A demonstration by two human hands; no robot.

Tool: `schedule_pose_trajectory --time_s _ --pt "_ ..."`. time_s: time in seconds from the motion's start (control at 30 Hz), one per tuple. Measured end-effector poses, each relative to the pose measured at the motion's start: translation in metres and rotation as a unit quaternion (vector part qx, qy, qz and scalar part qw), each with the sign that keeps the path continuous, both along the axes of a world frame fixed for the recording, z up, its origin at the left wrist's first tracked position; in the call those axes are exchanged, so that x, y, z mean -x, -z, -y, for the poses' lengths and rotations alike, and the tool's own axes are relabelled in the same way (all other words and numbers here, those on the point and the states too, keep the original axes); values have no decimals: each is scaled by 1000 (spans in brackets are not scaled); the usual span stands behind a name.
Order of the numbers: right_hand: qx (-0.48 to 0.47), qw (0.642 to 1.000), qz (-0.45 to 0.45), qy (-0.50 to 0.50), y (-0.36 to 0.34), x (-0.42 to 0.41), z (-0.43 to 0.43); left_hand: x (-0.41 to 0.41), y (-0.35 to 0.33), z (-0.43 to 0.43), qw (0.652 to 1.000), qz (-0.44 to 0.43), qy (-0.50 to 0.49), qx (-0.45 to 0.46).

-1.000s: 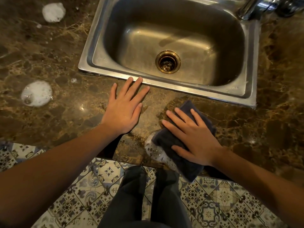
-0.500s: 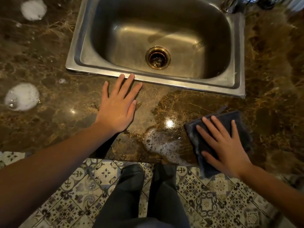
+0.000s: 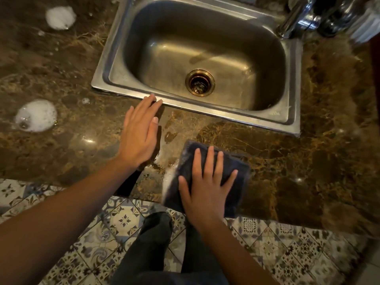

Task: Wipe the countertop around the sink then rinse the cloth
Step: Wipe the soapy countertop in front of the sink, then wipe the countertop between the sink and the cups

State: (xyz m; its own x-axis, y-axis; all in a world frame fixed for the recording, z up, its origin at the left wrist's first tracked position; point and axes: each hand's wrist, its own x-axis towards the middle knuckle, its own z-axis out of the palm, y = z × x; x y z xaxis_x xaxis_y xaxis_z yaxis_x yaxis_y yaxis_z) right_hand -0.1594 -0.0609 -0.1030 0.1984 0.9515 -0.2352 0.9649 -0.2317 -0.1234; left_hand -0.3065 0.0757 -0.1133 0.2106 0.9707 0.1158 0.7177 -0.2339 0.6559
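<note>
A dark blue cloth (image 3: pixel 236 167) lies flat on the brown marble countertop (image 3: pixel 298 161) near its front edge, below the steel sink (image 3: pixel 294 122). My right hand (image 3: pixel 205 186) presses on the cloth with its fingers straight and spread. A little white foam (image 3: pixel 168 177) clings to the cloth's left edge. My left hand (image 3: pixel 139 134) rests flat on the counter to the left, fingers together, its fingertips touching the sink's front rim.
Two blobs of white foam sit on the counter at the left, one near (image 3: pixel 36 116) and one far (image 3: pixel 60 17). A chrome tap (image 3: pixel 296 17) stands at the sink's back right corner. Patterned floor tiles (image 3: pixel 123 221) and my dark trousers (image 3: pixel 156 243) show below the counter edge.
My right hand has slid the cloth back to the left across the wet patch, towards my left hand. The smeared foam there is now mostly under the cloth. My left hand stays put.
</note>
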Motion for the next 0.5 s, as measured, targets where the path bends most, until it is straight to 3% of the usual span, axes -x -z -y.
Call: schedule_pose_trajectory --time_s 0.1,0.17,0.23,0.3,0.5 --pt "-10 999 -36 37 -1 13 -13 2 -3 2 999 -24 -42 23" --pt "-18 997 -70 3 -4 7 -10 15 -3 11 991 -118 -40 42" --pt "-7 993 -80 -91 -11 -15 -5 34 -1 30 968 -240 -45 60" --pt "-15 980 -53 -192 -18 -45 -5 52 1 51 944 -308 -68 100" --pt "-41 891 -13 -453 -3 -77 -35 51 9 65 926 -311 -169 127"
